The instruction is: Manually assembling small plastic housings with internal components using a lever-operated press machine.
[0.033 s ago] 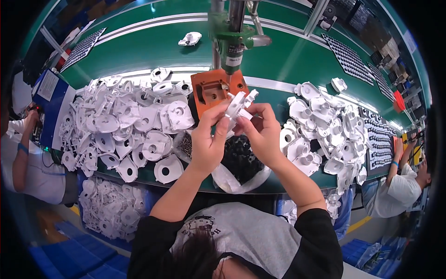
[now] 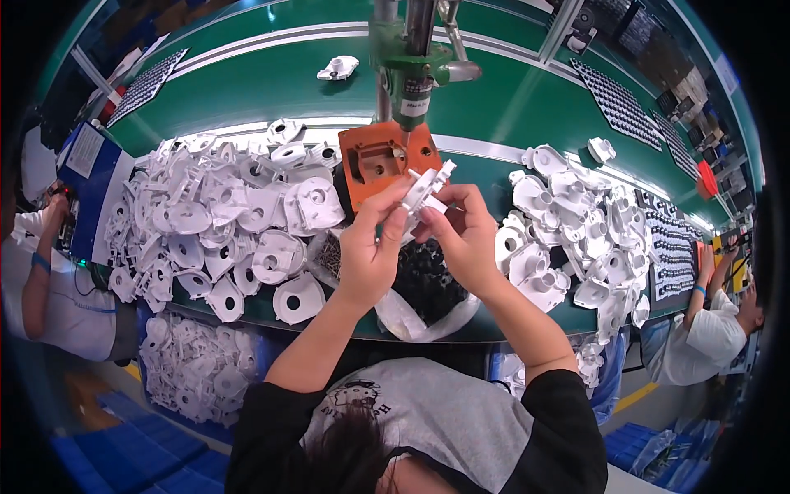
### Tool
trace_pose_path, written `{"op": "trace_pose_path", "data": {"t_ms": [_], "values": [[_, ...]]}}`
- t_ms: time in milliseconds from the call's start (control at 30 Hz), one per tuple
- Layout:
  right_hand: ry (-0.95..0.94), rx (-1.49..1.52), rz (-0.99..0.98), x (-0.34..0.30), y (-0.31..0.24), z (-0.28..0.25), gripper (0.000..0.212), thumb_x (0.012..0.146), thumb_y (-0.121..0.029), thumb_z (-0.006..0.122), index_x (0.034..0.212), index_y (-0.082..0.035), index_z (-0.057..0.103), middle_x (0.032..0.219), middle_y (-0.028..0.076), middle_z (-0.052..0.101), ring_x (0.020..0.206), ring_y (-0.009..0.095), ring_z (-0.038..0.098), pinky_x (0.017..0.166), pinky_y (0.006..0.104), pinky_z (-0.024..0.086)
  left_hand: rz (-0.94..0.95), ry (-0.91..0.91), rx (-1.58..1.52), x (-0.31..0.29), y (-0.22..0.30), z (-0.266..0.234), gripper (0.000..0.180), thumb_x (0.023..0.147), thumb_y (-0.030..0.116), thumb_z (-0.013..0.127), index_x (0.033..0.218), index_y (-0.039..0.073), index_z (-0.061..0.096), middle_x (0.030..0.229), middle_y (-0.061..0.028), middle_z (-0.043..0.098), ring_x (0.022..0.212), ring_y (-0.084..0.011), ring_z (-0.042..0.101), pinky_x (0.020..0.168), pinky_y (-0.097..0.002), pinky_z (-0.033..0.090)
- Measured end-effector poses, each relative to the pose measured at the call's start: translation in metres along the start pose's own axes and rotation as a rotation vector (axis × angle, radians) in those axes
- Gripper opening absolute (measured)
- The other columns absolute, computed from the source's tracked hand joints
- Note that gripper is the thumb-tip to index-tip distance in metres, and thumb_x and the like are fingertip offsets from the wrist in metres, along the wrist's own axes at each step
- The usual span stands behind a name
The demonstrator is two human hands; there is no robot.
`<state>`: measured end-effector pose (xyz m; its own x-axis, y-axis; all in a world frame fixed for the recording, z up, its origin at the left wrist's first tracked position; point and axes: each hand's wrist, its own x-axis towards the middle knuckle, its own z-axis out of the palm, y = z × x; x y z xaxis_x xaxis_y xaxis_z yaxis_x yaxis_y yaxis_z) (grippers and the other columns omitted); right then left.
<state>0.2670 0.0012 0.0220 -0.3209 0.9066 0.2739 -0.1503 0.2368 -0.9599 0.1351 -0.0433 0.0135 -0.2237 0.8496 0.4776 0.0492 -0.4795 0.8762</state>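
Between both hands, in front of the press, is a white plastic housing part (image 2: 426, 188), held tilted. My left hand (image 2: 370, 239) pinches its left side with thumb and fingers. My right hand (image 2: 469, 230) is closed on its right and lower side, the thumb pressed near its underside. Behind the part sits an orange fixture block (image 2: 355, 148) with a recessed pocket, below the spindle of a green drill press (image 2: 414, 74). Under my hands lies a clear plastic bag (image 2: 428, 331) of small black parts (image 2: 424, 280). Small metal pieces (image 2: 329, 253), perhaps screws, lie beside it.
A large heap of white housings (image 2: 189, 218) covers the left of the green bench; another heap (image 2: 576, 222) lies right. One housing (image 2: 337, 68) sits on the far belt. Filled bins (image 2: 197, 370) stand below the bench edge. Co-workers (image 2: 708, 329) (image 2: 62, 288) are at both sides.
The white housing part has turned slightly in my fingers, showing a more edge-on side. Both hands stay in nearly the same place.
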Motion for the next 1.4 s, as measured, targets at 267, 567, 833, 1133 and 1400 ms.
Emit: {"op": "trace_pose_path", "data": {"t_ms": [267, 567, 833, 1133, 1400], "values": [[0.038, 0.081, 0.026, -0.011, 0.008, -0.003, 0.019, 0.087, -0.008, 0.059, 0.095, 0.001, 0.045, 0.086, 0.01, 0.061, 0.068, 0.012, 0.062, 0.058, 0.023, 0.05, 0.076, -0.083, 0.279, -0.015, 0.0, -0.003, 0.036, 0.082, 0.008, 0.064, 0.116, 0.002, 0.051, 0.107, -0.0122, 0.059, 0.09, -0.0194, 0.06, 0.074, -0.0286, 0.048], [-0.2, -0.091, 0.244, -0.008, 0.009, -0.038, 0.019, 0.09, -0.011, 0.054, 0.103, 0.003, 0.052, 0.089, 0.008, 0.062, 0.073, 0.013, 0.062, 0.063, 0.0237, 0.049, -0.247, -0.091, 0.288, 0.044, -0.02, -0.047, 0.027, 0.086, 0.012, 0.058, 0.109, -0.001, 0.057, 0.09, -0.0087, 0.061, 0.084, -0.0156, 0.058, 0.073, -0.029, 0.047], [-0.252, -0.709, 0.143, 0.001, 0.031, -0.077, 0.022, 0.081, -0.009, 0.058, 0.101, 0.0, 0.059, 0.09, 0.011, 0.062, 0.08, 0.019, 0.06, 0.074, 0.0304, 0.048, -0.307, -0.264, 0.57, 0.124, -0.084, -0.067, 0.031, 0.08, 0.022, 0.06, 0.096, -0.005, 0.061, 0.091, -0.0146, 0.065, 0.081, -0.0205, 0.062, 0.076, -0.0303, 0.046], [-0.504, -0.983, -0.019, -0.051, 0.047, -0.037, 0.021, 0.078, -0.015, 0.064, 0.096, -0.005, 0.061, 0.088, 0.011, 0.053, 0.086, 0.03, 0.057, 0.07, 0.0388, 0.048, 0.084, -0.256, 1.039, 0.118, -0.118, -0.05, 0.019, 0.077, 0.013, 0.056, 0.095, 0.013, 0.063, 0.091, -0.0087, 0.061, 0.094, -0.0268, 0.054, 0.083, -0.0395, 0.039], [-0.476, -0.924, -0.025, -0.039, 0.048, -0.045, 0.012, 0.076, -0.011, 0.063, 0.087, -0.006, 0.062, 0.083, 0.013, 0.057, 0.077, 0.029, 0.06, 0.067, 0.0401, 0.049, 0.309, -0.188, 1.233, 0.101, -0.113, -0.046, 0.018, 0.075, 0.011, 0.057, 0.092, 0.006, 0.054, 0.088, -0.011, 0.058, 0.09, -0.0297, 0.055, 0.079, -0.0415, 0.042]]}}
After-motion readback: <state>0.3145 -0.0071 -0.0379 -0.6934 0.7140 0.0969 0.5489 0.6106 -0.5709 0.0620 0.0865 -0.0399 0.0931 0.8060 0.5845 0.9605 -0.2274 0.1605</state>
